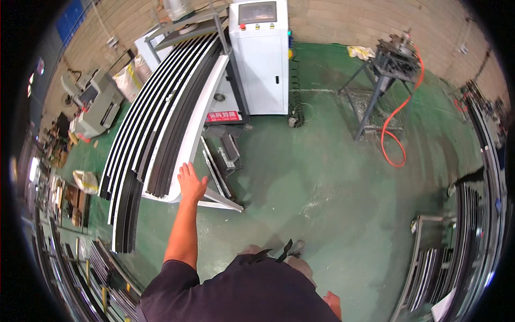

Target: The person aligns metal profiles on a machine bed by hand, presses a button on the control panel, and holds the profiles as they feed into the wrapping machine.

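Observation:
My left hand [191, 182] reaches forward with its fingers apart and rests flat at the near end of a long white work table [206, 94]. It holds nothing. Just left of the hand lie several long black and white metal profiles [161, 123], stacked side by side along the table. A small reddish patch [332, 301] shows beside my dark shirt at the lower edge. It may be my right hand, but its fingers are hidden.
A white control cabinet with a screen [260, 59] stands at the table's far end. A metal stand [383, 70] with an orange hose [394, 134] sits on the green floor at the right. Racks of profiles line the left [107, 268] and right [445, 263] edges.

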Tool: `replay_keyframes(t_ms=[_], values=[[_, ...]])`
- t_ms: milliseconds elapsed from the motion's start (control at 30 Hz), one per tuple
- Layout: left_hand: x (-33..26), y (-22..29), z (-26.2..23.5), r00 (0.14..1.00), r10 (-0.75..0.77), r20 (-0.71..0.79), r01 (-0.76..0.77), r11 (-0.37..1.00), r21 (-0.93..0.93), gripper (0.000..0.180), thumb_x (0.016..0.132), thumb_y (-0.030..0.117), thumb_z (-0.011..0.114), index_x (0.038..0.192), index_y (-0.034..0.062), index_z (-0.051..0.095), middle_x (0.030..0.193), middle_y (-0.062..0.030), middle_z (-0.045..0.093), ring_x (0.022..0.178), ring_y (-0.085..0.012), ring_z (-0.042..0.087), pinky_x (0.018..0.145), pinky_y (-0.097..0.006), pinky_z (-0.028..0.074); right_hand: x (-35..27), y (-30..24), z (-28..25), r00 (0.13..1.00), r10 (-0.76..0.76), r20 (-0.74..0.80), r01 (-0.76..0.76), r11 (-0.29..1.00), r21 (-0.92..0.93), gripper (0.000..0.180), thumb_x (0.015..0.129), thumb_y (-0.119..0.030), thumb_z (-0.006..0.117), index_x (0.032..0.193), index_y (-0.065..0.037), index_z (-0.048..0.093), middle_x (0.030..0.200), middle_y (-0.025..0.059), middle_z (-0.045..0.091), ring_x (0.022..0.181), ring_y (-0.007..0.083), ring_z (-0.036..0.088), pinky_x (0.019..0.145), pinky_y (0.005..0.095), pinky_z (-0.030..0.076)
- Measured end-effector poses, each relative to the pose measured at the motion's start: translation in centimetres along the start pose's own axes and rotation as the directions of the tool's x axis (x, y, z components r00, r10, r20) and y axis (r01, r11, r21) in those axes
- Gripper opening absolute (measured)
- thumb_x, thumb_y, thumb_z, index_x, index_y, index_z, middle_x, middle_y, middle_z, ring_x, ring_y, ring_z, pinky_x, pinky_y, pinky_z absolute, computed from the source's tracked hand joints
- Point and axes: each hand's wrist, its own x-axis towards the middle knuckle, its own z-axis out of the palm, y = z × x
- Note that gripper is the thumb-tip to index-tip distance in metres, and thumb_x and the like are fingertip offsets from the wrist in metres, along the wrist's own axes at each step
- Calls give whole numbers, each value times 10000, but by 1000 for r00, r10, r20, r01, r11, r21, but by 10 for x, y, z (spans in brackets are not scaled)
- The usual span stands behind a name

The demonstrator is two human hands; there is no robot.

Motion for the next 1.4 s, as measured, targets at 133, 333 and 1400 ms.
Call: replay_keyframes(t_ms=[133,333,1400], values=[[2,4,-12,999,37,8,-36,996,-76,897,849,294,743,1534,-55,281,1607,-264,284,1504,-420,247,1229,-507,231,47,-133,-146,951,304,58,-293,823,486,289,970,-306,601,792,-88,540,587,53,479,468,200,492,379,354,354],[-13,10,-25,999,-41,36,46,988,-144,781,846,221,743,1514,8,398,1623,-246,268,1515,-412,231,1246,-494,200,149,-347,-228,987,26,-156,9,976,216,285,1005,-321,564,1130,-70,618,850,96,650,602,200,613,423,360,447],[164,73,35,850,-382,-363,447,887,114,432,962,249,511,1254,-37,649,1267,-198,654,1187,-389,605,1031,-483,472,189,-1485,47,-425,-905,-11,728,-334,-598,824,868,-172,724,1509,100,283,1492,306,401,1380,429,409,1165,465,329]])
